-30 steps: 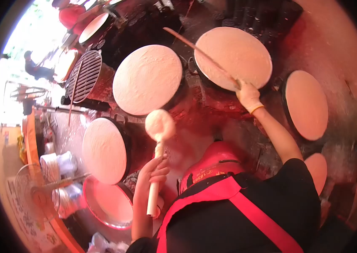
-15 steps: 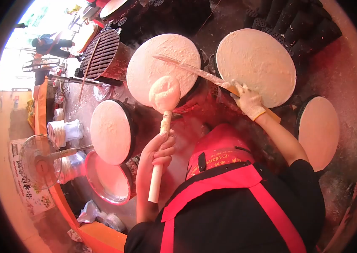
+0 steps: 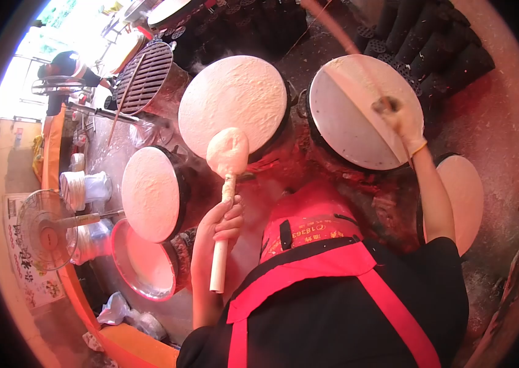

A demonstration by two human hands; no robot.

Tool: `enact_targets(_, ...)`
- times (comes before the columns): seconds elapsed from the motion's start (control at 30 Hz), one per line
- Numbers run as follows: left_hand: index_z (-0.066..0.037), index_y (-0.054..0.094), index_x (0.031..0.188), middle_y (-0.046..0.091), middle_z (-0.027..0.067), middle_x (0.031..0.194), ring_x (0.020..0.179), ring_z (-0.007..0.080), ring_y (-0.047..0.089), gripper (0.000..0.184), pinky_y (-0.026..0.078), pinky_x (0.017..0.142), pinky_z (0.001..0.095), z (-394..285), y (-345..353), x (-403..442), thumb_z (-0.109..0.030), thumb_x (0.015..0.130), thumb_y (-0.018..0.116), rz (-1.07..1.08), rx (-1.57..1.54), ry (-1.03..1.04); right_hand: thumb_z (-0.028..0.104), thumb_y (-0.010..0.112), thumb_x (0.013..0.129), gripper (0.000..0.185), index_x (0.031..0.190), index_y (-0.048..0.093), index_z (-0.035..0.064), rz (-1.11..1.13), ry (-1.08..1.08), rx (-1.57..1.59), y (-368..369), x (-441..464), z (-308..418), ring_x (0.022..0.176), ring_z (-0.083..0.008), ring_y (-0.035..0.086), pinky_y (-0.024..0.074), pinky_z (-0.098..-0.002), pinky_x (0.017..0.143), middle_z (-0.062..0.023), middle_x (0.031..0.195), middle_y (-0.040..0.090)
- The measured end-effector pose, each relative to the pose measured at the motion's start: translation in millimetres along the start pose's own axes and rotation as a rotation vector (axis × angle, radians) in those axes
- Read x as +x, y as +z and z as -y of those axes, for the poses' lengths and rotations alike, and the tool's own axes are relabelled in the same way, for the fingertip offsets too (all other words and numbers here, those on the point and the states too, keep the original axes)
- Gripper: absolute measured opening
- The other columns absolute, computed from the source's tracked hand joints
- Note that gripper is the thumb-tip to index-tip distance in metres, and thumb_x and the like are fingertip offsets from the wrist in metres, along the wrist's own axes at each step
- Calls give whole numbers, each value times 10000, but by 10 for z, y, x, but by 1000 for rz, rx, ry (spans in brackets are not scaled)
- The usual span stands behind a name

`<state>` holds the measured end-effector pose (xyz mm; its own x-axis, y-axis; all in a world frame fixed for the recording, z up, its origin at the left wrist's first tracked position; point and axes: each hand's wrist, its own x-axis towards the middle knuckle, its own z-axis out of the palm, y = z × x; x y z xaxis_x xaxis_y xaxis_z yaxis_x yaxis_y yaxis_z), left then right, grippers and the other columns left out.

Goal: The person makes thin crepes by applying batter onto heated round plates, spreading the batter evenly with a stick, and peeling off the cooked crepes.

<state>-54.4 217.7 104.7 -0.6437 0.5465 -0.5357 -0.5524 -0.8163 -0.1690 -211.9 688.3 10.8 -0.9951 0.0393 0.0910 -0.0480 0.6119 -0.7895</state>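
My left hand (image 3: 229,221) is wrapped round the pale handle of a ladle (image 3: 227,153). Its round head, full of pale batter, overlaps the lower edge of the middle griddle (image 3: 235,101), which a cream layer covers. My gloved right hand (image 3: 408,126) is over the right griddle (image 3: 348,122), closed round a long wooden stick (image 3: 333,27) and smeared by motion. On that griddle a thin pale pancake (image 3: 388,86) covers only the upper right side, with a straight edge. Beside it the surface looks smoother and greyer.
More coated griddles stand at left (image 3: 152,193) and far right (image 3: 458,196). At lower left are a red-rimmed basin (image 3: 143,264) and an electric fan (image 3: 48,230). A slatted grate (image 3: 143,76) and dark coal briquettes (image 3: 425,43) lie beyond. Another person (image 3: 69,64) bends in the background.
My right hand has moved right and the stick has swung up across the right griddle. The pancake there has come away from the left side. My left hand still holds the ladle.
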Motion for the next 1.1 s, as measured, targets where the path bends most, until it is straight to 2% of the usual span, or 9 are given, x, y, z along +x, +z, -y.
enact_targets(0.07,96,418,1211,368,41,789,534,73,363,283,374,395,200,3,6,-4,-130,1050,359,13,-59,-26,289,757,837,284,932,720,24,-19,190,242,-395,75,144,697,-43,546,436,-208,633,15,795,650)
enact_targets(0.27,110,384,1238,368,61,808,560,108,384,313,403,446,239,6,164,-22,-138,1054,332,91,-206,-72,194,579,851,356,1127,634,-22,-56,-288,280,-1776,365,-46,965,-137,642,467,-257,897,-80,1063,690)
enact_targets(0.4,106,351,1250,373,71,814,570,123,397,320,405,438,248,-12,260,-58,-148,1058,323,107,-248,-33,206,682,880,265,1023,688,-17,-193,-262,266,-2007,511,915,984,-125,607,446,-257,919,-29,993,659)
enact_targets(0.57,45,418,1186,375,44,775,517,85,349,224,334,378,204,-341,188,-169,-118,1053,340,89,-224,-16,131,562,956,292,1178,656,-33,-138,-138,363,-1746,1351,1358,1016,-133,603,448,-231,917,-53,1129,649)
enact_targets(0.7,12,427,1152,379,14,735,480,44,320,166,281,340,166,-434,-40,-244,-102,1034,400,103,-113,61,213,480,1004,405,1319,561,-29,22,-133,319,-792,1650,1763,1130,-127,563,414,-227,996,-49,1268,587)
enact_targets(0.77,-15,417,1090,402,-1,746,497,21,333,115,272,348,150,-384,-129,-430,-84,1006,455,77,-40,129,212,462,1011,405,1319,561,-31,106,74,644,-228,1891,1932,1157,-130,547,400,-237,1017,-49,1288,576)
enact_targets(0.9,-75,387,978,429,4,756,509,17,356,112,269,368,144,-743,-61,-1186,-66,973,499,-126,175,327,131,549,957,439,1375,502,6,290,-194,518,1302,2348,2859,1236,-176,511,395,-270,1043,-64,1344,540)
enact_targets(1.0,-80,385,1002,432,8,758,510,21,362,123,274,370,147,-1080,-98,-1491,-87,979,506,-137,150,396,102,654,835,476,1302,565,69,18,-1000,-273,2411,2593,4067,1111,-254,630,510,-340,911,-134,1239,636)
enact_targets(1.1,-22,439,1089,403,-8,730,495,12,348,133,272,354,130,-1360,-216,-1615,-101,996,493,-301,144,479,79,686,791,494,1272,577,96,-96,-853,-253,3319,3436,4539,1009,-265,671,525,-356,864,-122,1109,691)
